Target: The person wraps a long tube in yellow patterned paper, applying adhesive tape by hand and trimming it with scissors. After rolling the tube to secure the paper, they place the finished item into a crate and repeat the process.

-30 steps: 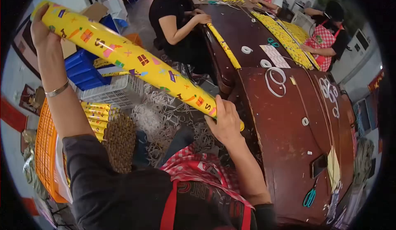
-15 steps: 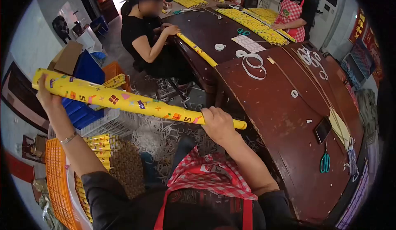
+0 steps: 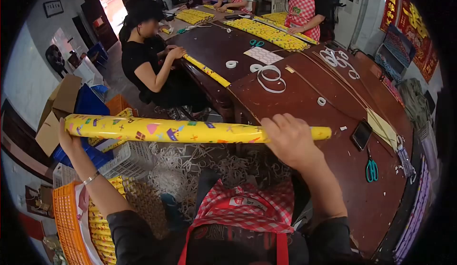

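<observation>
The left hand (image 3: 69, 140) holds the left end of a long, shiny yellow paper roll with bright little pictures on it (image 3: 183, 131). Some of its fingers are hidden, so how tight it grips is hard to tell. The right hand (image 3: 291, 140) is closed around the roll near the other end, and a short bit pokes out past it. The roll is up in front of the body, almost level.

This looks like the part where the roll is held up and handled as one long piece. The next move seems to need both hands working together, with a gentle grip so the paper does not get squashed.

Below is a floor with curly white paper scraps (image 3: 173, 170). An orange plastic basket (image 3: 65, 212) stands beside more yellow rolls (image 3: 101, 227). On the big red-brown wooden worktop (image 3: 304, 110) are white rings of tape (image 3: 272, 79), a black phone (image 3: 362, 135) and teal-handled scissors (image 3: 372, 171). A person in black (image 3: 143, 67) sits at the far side, touching a thin yellow roll (image 3: 208, 70).
</observation>
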Available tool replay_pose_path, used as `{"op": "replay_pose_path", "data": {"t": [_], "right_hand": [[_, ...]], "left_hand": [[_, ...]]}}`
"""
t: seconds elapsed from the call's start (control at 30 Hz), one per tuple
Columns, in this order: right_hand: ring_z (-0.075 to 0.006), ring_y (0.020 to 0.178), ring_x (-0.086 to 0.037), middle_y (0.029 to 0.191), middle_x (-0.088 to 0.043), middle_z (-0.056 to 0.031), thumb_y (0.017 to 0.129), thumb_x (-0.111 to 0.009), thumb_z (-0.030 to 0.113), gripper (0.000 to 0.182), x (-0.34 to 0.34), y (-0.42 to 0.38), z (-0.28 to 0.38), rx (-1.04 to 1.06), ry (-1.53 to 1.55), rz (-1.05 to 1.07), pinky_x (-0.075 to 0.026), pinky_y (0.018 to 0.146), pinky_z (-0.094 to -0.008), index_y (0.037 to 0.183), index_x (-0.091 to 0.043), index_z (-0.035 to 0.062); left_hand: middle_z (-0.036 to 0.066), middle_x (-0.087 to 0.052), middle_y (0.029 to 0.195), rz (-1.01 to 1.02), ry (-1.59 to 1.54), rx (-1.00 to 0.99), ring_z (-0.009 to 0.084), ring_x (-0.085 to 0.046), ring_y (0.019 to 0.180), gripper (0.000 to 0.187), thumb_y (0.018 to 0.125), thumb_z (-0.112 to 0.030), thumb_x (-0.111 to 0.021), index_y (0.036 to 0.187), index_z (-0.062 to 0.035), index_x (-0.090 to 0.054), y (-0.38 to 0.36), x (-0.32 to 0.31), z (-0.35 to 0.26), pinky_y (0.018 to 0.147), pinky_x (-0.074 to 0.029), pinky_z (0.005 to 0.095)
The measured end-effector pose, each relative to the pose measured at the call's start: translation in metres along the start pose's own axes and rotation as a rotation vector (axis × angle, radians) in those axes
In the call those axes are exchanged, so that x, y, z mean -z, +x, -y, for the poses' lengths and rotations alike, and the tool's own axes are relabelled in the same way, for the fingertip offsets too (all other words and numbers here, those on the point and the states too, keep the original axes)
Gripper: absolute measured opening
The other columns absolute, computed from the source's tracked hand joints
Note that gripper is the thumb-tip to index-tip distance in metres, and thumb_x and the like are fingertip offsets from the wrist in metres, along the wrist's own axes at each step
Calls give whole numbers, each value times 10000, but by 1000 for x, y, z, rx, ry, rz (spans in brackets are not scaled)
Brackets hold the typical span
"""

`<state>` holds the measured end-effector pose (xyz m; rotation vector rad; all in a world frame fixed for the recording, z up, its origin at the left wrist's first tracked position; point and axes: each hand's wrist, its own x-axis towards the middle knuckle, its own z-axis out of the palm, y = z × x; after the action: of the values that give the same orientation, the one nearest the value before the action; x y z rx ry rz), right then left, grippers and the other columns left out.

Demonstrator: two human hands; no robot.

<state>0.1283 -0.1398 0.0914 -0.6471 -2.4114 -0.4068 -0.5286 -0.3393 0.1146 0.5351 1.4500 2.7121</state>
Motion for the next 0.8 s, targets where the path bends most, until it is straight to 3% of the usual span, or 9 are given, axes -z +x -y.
{"op": "replay_pose_path", "data": {"t": [0.07,0.13,0.17,0.27,0.33,0.57,0.73,0.77,0.8], "right_hand": [[-210,705,-602,762,-534,-36,759,-644,160,193,24,-8,-17,-2,-113,28,-503,574,-363,925,-591,76],[-212,721,-601,768,-537,-32,764,-640,165,218,42,-16,-25,-7,-148,55,-503,587,-371,960,-606,76],[-214,728,-602,773,-539,-33,763,-644,169,234,46,-19,-27,-8,-204,99,-503,589,-370,974,-609,75],[-219,743,-602,785,-541,-41,776,-664,217,258,54,-28,-33,6,-273,177,-496,586,-369,985,-608,76],[-233,750,-603,797,-545,-50,790,-674,265,294,58,-34,-31,-62,-231,290,-496,600,-376,999,-601,71],[-254,770,-602,831,-560,-60,789,-676,265,339,72,-53,-30,-85,-158,278,-502,636,-389,1038,-585,54],[-243,774,-599,835,-561,-66,761,-671,202,350,65,-48,-32,136,-239,266,-507,629,-370,1065,-592,50],[-243,774,-599,835,-561,-66,761,-671,202,350,64,-46,-32,137,-238,263,-507,629,-370,1065,-592,50],[-233,765,-597,824,-561,-59,759,-663,193,320,64,-44,-32,90,-263,264,-507,623,-362,1041,-595,57]], "left_hand": [[162,-593,1206,-479,616,-565,236,-625,1058,557,879,-150,-734,1318,104,-502,-48,-34,8,897,-512,339],[147,-594,1178,47,500,-747,245,-592,1073,572,862,-216,-769,1294,79,-534,-93,-52,3,933,-477,341],[150,-602,1153,174,406,-621,264,-575,1070,589,791,-221,-820,1257,33,-563,-143,-81,7,925,-462,360],[145,-595,1147,959,848,-1122,321,-583,1074,618,651,-239,-846,1182,-56,-588,-278,-152,-2,932,-439,432],[120,-595,1156,1154,892,-1211,326,-576,1084,634,637,-256,-842,1191,-83,-587,-313,-162,24,950,-413,439],[72,-661,962,1449,931,-995,257,-652,901,412,665,-176,-780,1042,-85,-642,-318,-182,41,798,-470,380],[156,-670,887,2087,958,-298,363,-641,819,365,752,-235,-760,1040,-42,-648,-301,-196,23,713,-493,421],[147,-655,863,2031,948,-320,353,-634,801,348,746,-221,-765,1017,-43,-638,-304,-193,24,698,-483,434],[137,-641,825,1825,970,-591,341,-641,809,347,735,-233,-769,994,-48,-630,-309,-188,33,721,-486,437]]}}
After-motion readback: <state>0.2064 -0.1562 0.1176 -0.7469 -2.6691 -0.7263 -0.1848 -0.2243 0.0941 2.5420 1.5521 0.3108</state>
